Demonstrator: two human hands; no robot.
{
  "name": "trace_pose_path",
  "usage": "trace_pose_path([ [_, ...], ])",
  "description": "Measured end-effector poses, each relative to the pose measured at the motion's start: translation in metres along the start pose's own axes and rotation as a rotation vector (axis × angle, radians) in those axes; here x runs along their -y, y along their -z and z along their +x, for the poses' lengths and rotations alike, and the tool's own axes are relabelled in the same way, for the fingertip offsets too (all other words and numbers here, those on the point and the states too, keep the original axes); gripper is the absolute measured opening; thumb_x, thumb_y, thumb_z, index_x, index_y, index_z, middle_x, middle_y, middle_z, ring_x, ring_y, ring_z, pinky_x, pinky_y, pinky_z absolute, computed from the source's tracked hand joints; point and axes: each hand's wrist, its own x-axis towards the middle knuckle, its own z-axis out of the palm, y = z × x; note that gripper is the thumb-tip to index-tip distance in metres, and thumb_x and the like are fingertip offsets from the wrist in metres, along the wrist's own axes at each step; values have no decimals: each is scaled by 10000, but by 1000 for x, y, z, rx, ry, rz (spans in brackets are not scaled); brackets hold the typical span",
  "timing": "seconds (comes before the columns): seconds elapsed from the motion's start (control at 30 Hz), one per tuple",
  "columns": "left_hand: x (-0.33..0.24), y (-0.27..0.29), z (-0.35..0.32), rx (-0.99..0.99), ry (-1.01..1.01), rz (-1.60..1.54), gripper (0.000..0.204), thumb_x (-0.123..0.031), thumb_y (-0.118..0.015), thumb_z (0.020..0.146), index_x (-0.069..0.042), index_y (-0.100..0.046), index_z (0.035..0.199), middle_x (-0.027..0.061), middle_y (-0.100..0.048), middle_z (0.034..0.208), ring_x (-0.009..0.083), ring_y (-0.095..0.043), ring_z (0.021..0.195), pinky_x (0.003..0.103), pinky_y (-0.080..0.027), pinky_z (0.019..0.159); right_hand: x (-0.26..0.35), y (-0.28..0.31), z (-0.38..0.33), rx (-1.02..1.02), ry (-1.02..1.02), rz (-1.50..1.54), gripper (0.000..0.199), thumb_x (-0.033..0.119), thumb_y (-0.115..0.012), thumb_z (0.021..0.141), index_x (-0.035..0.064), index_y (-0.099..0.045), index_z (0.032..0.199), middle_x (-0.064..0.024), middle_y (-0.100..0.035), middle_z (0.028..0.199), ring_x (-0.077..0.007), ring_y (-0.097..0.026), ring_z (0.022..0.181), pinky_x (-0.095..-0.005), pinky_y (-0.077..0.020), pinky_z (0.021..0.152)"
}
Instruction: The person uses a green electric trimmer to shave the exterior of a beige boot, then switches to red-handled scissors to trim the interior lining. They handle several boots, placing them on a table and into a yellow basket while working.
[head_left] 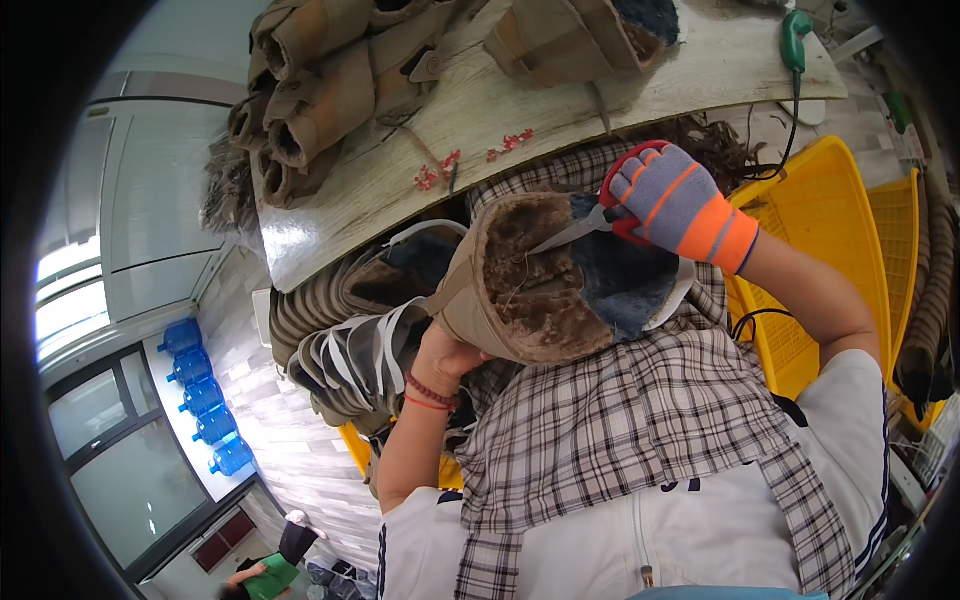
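Note:
My left hand (450, 352), bare with red thread bracelets at the wrist, grips the underside of a tan boot upper (530, 290) with brown furry lining and a dark blue fleece part. My right hand (672, 200), in a grey and orange glove, holds red-handled scissors (590, 225). The blades point left into the brown lining near the boot's opening. The boot rests over a plaid cloth (620, 410) on my lap.
A pale wooden worktable (480, 130) carries more tan boot uppers (310, 90) and a green tool (796, 40). A stack of uppers (350, 340) sits left of my lap. Yellow crates (830, 220) stand at right. Blue water bottles (200, 400) line the wall.

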Motion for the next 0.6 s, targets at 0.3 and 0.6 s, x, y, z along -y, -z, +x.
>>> trace_pose_path([
  [0.3, 0, 6, 3, -76, 20, -18, 616, 74, -574, 730, -8, -386, 1310, 130, -452, 1308, 259, -547, 1056, 355, -544, 735, -2, -3, 6, -83, 77, -3, 331, 295, -679, 678, 89, -618, 931, -58, -603, 845, -234, -581, 813, -332, -466, 710],
  [0.6, -1, 4, 3, -7, 44, -4, 466, 48, -589, 749, 25, -460, 1196, 93, -579, 1056, 229, -623, 872, 359, -555, 671, -3, -11, 7, -106, 110, -71, 296, 320, -630, 717, 98, -622, 913, -46, -600, 842, -228, -576, 795, -330, -465, 684],
])
